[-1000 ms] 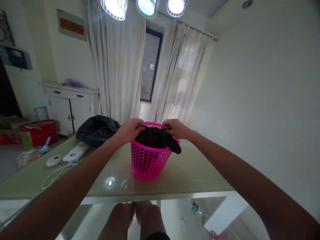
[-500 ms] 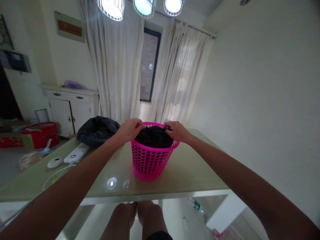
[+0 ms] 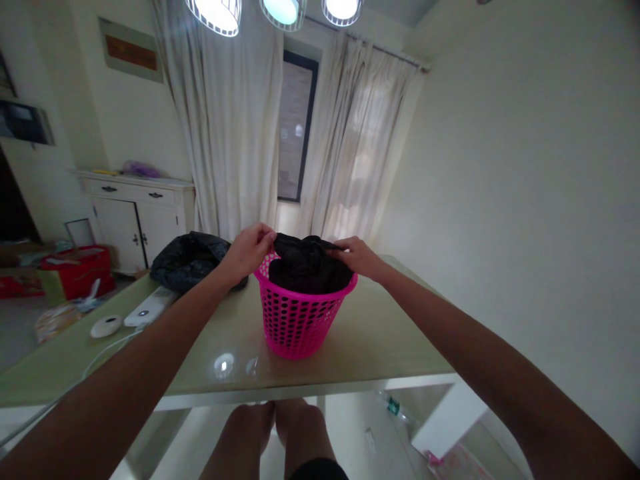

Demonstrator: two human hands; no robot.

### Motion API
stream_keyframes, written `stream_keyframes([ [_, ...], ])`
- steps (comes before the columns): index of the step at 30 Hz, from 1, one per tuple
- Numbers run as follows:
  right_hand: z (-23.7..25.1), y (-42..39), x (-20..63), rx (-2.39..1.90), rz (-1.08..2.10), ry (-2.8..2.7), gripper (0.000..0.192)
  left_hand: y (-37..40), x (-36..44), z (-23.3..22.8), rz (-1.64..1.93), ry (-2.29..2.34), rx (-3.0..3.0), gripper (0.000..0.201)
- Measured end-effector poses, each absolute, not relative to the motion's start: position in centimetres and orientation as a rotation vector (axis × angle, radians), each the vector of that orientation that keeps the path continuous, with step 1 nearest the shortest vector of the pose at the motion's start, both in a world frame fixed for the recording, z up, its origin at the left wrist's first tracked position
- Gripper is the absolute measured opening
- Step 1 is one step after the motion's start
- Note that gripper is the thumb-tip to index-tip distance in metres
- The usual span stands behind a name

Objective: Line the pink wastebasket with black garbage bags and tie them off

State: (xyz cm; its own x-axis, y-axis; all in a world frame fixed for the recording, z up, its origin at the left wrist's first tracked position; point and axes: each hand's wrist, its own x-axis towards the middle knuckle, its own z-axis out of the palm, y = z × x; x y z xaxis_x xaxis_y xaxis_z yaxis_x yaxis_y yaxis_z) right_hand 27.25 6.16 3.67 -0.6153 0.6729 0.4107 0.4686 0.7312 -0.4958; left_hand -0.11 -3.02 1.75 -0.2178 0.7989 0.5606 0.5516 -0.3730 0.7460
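Both hands are pinching the black garment sitting in the pink basket mid-table: left hand on its left edge, right hand on its right.

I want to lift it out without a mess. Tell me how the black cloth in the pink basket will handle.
The black cloth is bunched and creased, so it is probably floppy and will sag between both hands. The basket looks like light perforated plastic, so it may lift or tip if the cloth snags.
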Motion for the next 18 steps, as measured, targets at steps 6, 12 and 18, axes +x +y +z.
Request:
stream_keyframes([
  [6, 3.8, 4.1, 25.6, -0.494, 0.906, -2.041, 0.024, -3.6, 1.6, 2.0, 1.344, 1.237, 1.778, 0.051],
  [12, 3.8, 4.3, 26.9, -0.721, 1.026, -1.816, 0.025, -3.5, 0.5, 2.2, 1.325, 1.414, 1.854, 0.032],
  [18, 4.6, 3.5, 26.0, -0.645, 1.213, -1.929, 0.029, -4.2, 3.3, 2.4, 1.357, 1.179, 1.572, 0.047],
])
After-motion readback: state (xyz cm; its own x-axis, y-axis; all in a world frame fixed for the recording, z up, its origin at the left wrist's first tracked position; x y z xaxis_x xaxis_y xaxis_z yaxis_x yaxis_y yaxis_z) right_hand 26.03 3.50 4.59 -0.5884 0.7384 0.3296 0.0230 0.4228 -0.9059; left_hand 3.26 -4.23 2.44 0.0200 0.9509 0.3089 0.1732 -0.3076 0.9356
